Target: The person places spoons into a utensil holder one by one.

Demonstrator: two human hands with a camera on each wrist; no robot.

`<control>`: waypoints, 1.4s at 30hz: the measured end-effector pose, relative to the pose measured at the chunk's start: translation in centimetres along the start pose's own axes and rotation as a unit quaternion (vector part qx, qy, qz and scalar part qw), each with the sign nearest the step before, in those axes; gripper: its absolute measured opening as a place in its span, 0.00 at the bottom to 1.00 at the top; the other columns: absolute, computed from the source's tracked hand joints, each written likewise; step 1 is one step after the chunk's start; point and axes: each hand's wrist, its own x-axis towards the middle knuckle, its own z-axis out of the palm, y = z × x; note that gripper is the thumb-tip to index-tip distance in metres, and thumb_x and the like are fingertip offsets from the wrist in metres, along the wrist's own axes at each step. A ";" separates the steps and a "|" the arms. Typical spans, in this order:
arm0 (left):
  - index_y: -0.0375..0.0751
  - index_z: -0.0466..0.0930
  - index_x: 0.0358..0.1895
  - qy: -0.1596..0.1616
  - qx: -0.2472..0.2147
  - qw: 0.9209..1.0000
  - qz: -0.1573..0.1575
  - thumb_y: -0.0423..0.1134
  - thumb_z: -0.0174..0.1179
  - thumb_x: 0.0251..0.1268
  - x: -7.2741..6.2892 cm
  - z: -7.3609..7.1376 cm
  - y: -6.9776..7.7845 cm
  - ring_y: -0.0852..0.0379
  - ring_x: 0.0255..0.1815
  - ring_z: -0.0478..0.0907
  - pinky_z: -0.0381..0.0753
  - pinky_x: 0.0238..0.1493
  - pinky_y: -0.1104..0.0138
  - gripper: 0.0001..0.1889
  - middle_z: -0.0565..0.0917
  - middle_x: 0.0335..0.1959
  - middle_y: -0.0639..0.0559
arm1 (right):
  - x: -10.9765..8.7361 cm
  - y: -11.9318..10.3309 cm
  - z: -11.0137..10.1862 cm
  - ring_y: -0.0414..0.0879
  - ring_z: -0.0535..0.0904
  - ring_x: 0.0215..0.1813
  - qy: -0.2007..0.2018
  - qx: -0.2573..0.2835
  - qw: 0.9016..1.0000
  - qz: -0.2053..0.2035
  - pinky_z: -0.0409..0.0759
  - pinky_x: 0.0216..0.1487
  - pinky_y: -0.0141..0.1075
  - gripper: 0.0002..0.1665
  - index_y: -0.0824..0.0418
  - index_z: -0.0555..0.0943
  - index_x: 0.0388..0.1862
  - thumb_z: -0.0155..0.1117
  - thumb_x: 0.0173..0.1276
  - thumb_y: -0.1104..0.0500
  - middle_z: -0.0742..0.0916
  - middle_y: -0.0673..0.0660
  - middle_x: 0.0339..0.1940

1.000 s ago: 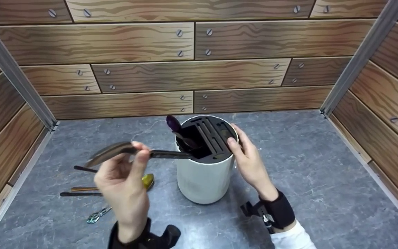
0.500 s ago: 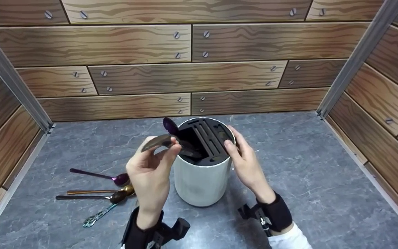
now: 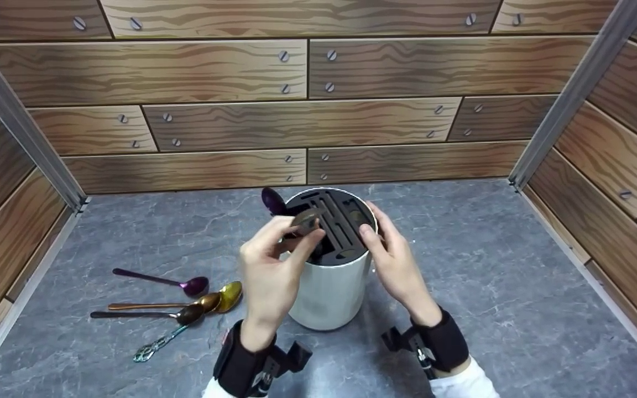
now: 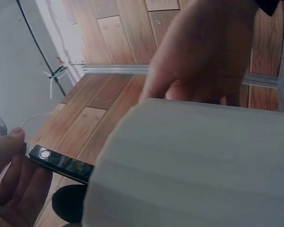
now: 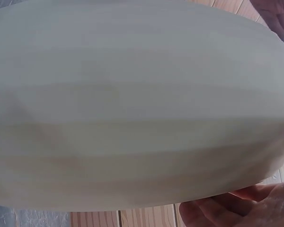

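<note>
My left hand (image 3: 271, 271) pinches a black-handled spoon (image 3: 306, 219) near its curved metal head, above the left opening of a white cylindrical utensil holder (image 3: 327, 298). In the left wrist view, the spoon's black handle (image 4: 64, 161) runs behind the holder's rim, its lower end hidden. My right hand (image 3: 398, 260) grips the holder's right side, with the thumb at the rim and the fingers round the wall. A dark purple spoon (image 3: 272, 201) leans out of the holder's back left. The holder's pale wall (image 5: 132, 104) fills most of the right wrist view.
On the grey marbled surface to the left lie a purple spoon (image 3: 194, 286), a yellow-gold spoon (image 3: 230, 297), a copper-coloured spoon (image 3: 147, 305), a dark spoon (image 3: 188, 314) and a teal ornate handle (image 3: 152, 349). Wood-patterned walls (image 3: 224, 127) enclose the back and sides.
My left hand has moved right to the holder, and the black-handled spoon has gone handle first into the opening, its head now over the rim. The right hand keeps its hold.
</note>
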 end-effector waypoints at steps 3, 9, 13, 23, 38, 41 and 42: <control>0.32 0.90 0.38 -0.011 0.029 1.000 0.004 0.27 0.75 0.59 -0.1 0.3 -0.3 0.70 0.37 0.86 0.90 0.37 0.71 0.05 0.91 0.36 0.42 | -0.1 -0.1 0.0 0.59 0.74 0.79 -0.002 0.000 1.000 -0.002 0.75 0.78 0.44 0.31 0.68 0.64 0.81 0.51 0.84 0.60 0.74 0.66 0.80; 0.36 0.91 0.36 -0.022 0.083 0.996 0.025 0.30 0.76 0.58 -0.4 0.7 -0.8 0.65 0.35 0.86 0.90 0.38 0.72 0.05 0.91 0.33 0.47 | -0.1 -0.2 0.1 0.59 0.74 0.78 -0.002 0.001 1.000 -0.005 0.75 0.78 0.45 0.31 0.68 0.64 0.81 0.51 0.84 0.60 0.75 0.67 0.80; 0.36 0.91 0.38 -0.031 0.109 0.993 0.040 0.32 0.75 0.60 -0.7 0.9 -1.0 0.58 0.35 0.88 0.90 0.40 0.72 0.05 0.92 0.33 0.48 | 0.0 -0.1 0.0 0.58 0.74 0.78 -0.002 0.002 1.000 -0.005 0.76 0.78 0.43 0.31 0.67 0.65 0.81 0.51 0.84 0.60 0.75 0.66 0.79; 0.37 0.92 0.40 -0.034 0.194 0.973 0.120 0.30 0.76 0.57 -1.3 1.5 -1.0 0.57 0.36 0.90 0.88 0.44 0.76 0.08 0.93 0.35 0.50 | -0.1 0.0 -0.1 0.59 0.71 0.80 -0.004 -0.007 1.000 -0.017 0.72 0.80 0.52 0.31 0.69 0.64 0.81 0.51 0.84 0.62 0.75 0.67 0.79; 0.42 0.92 0.40 -0.068 0.295 0.948 0.101 0.36 0.75 0.61 -1.4 1.5 -1.4 0.58 0.35 0.91 0.90 0.37 0.66 0.06 0.93 0.33 0.54 | -0.1 -0.1 -0.1 0.58 0.75 0.77 -0.004 -0.003 1.000 -0.013 0.73 0.68 0.19 0.31 0.67 0.65 0.81 0.51 0.84 0.61 0.77 0.67 0.78; 0.43 0.92 0.39 -0.075 0.306 0.944 0.099 0.37 0.75 0.62 -1.5 1.4 -1.4 0.58 0.34 0.91 0.89 0.36 0.65 0.05 0.93 0.33 0.55 | -0.1 -0.1 -0.1 0.59 0.76 0.77 -0.004 -0.002 1.000 -0.011 0.74 0.68 0.19 0.31 0.66 0.65 0.81 0.51 0.84 0.60 0.77 0.67 0.78; 0.43 0.92 0.39 -0.076 0.310 0.943 0.098 0.37 0.75 0.62 -1.5 1.4 -1.3 0.58 0.34 0.91 0.89 0.36 0.65 0.05 0.93 0.33 0.55 | -0.2 0.0 -0.1 0.59 0.76 0.76 -0.004 -0.002 1.000 -0.011 0.74 0.67 0.19 0.31 0.66 0.65 0.81 0.51 0.84 0.60 0.77 0.67 0.78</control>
